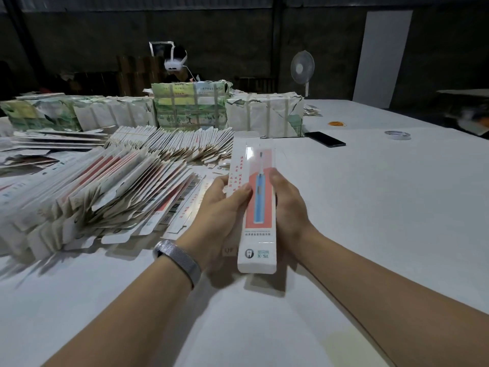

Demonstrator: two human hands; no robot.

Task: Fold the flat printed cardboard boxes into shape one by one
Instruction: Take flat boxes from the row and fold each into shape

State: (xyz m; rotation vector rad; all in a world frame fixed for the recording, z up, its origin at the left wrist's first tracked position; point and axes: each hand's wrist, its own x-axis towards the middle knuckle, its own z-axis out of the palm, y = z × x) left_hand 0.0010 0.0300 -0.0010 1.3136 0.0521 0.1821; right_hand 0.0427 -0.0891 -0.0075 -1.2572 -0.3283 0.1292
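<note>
Left hand (pixel 222 207) and right hand (pixel 287 205) grip long printed box (pixel 258 207) from both sides — fingers curled round it, above white table (pixel 370 207); flat boxes (pixel 105 192) heaped beside, at left.

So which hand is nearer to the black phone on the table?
Right. The right hand grips the box's right side, on the phone's side; the left hand grips the box's left side, farther away.

One wide-angle head-worn view looks forward and down from the near edge of the bench (pixel 370 207), close above the hands, and reaches across to the bench's far edge.
</note>
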